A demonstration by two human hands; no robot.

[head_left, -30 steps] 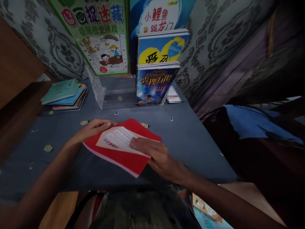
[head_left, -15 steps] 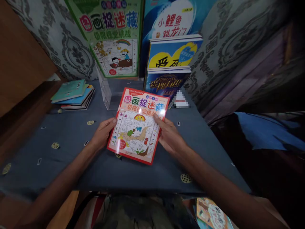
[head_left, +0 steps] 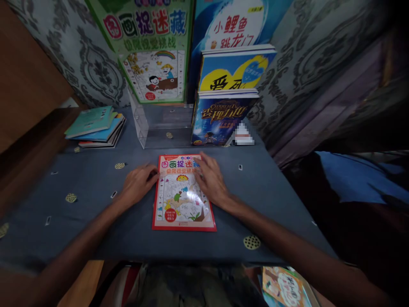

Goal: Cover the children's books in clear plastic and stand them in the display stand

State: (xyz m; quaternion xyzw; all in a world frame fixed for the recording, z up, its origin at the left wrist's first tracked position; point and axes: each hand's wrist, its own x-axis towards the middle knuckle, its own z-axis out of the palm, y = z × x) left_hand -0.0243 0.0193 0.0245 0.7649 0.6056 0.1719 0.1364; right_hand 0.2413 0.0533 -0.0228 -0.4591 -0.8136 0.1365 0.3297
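A red-bordered picture book (head_left: 179, 200) lies flat on the dark blue tablecloth, its glossy cover facing up. My left hand (head_left: 140, 181) rests by the book's upper left edge, fingers loosely curled with a gap between thumb and forefinger; the tips come to the edge without a visible grip. Over the upper right of the cover, my right hand (head_left: 212, 179) is spread with its fingers apart, hiding part of the title and the right border.
Behind the book stands a clear acrylic rack (head_left: 143, 128), with a large green book (head_left: 153, 42) upright in it. Blue books, including a dark blue one (head_left: 220, 121), stand in tiers to the right. Stacked thin books (head_left: 96, 125) lie at the left. More books (head_left: 284, 285) show below the table's front edge.
The book has come down from a tilted hold between both hands to lie flat and straighter, nearer me. My right hand has moved from its right edge onto the cover; my left has loosened.
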